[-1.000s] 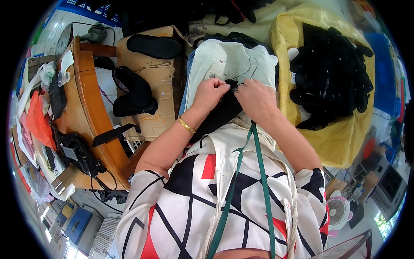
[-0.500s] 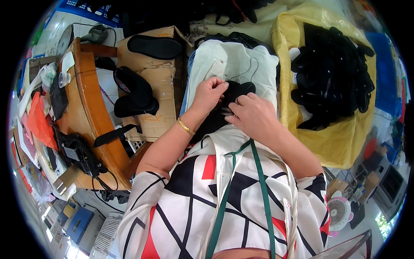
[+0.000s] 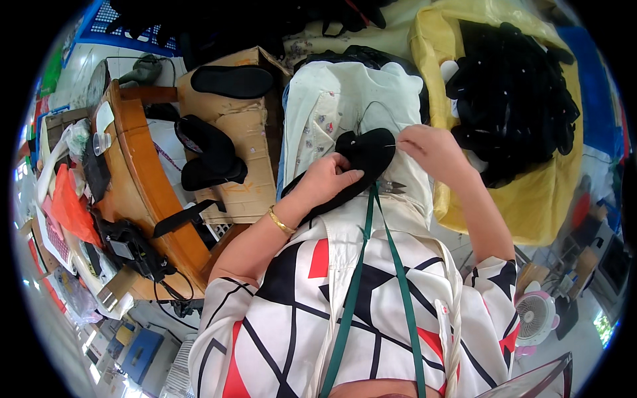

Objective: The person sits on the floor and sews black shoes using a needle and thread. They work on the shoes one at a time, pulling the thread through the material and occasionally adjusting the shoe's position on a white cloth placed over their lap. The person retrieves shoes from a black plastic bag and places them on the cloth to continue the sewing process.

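My left hand (image 3: 326,180) grips a black fabric shoe piece (image 3: 361,156) against a cream cloth (image 3: 345,99) spread over my lap. Just to the right, my right hand (image 3: 428,146) pinches a thin needle at the piece's upper right edge, with a dark thread curving over the cloth above. Small metal snips (image 3: 391,189) lie on the cloth under my right wrist. A gold bangle sits on my left wrist, and a green strap hangs from my neck.
A cardboard box (image 3: 249,132) on the left carries black soles (image 3: 232,81) and more black shoe pieces. A yellow sack (image 3: 531,199) on the right holds a heap of black pieces. A wooden stool (image 3: 142,179) stands far left; a small pink fan (image 3: 534,315) sits lower right.
My right hand has moved from over the black piece out to its right edge, drawing the needle away. My left hand has shifted down and keeps its hold.
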A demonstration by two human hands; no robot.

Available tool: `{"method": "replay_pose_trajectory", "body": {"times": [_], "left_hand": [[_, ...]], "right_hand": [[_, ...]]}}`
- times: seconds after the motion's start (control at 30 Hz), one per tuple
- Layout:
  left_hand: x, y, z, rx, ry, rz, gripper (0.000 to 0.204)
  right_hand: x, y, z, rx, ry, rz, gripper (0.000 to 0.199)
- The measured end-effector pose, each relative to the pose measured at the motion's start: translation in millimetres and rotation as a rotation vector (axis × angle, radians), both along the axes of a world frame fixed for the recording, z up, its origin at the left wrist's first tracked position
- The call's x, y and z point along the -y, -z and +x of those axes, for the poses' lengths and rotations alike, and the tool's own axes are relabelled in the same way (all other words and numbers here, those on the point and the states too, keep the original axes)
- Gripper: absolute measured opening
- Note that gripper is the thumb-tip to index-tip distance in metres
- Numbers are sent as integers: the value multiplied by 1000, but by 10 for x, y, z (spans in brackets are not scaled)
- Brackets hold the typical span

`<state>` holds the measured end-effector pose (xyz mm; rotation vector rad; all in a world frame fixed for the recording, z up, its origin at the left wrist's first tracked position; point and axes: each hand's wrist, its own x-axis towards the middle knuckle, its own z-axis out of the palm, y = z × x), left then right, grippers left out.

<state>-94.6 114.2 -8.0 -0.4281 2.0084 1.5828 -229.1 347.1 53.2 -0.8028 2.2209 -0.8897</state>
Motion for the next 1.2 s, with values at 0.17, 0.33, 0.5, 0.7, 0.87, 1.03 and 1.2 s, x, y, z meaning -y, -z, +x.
{"method": "replay_pose_trajectory", "body": {"times": [0.17,0.33,0.5,0.7,0.87,1.03,1.2], "left_hand": [[7,-356,-64,-243,110,-166,33],[73,-558,-170,-617,264,-480,16],[133,-271,-100,-328,-109,74,12],[-12,-372,-208,-199,-135,-130,20],[-84,-633,-368,-245,-207,383,29],[-289,-746,-623,-805,28,-241,21],[-122,-625,-590,-820,105,-438,27]], "right_hand": [[-332,-36,-210,417,721,-482,9],[-236,275,-6,388,600,-548,25],[150,230,197,110,375,-192,35],[138,293,271,124,342,-142,41],[-13,348,314,489,318,-225,63],[-508,368,94,528,696,-292,52],[-1599,-290,-582,299,1383,-746,44]]}}
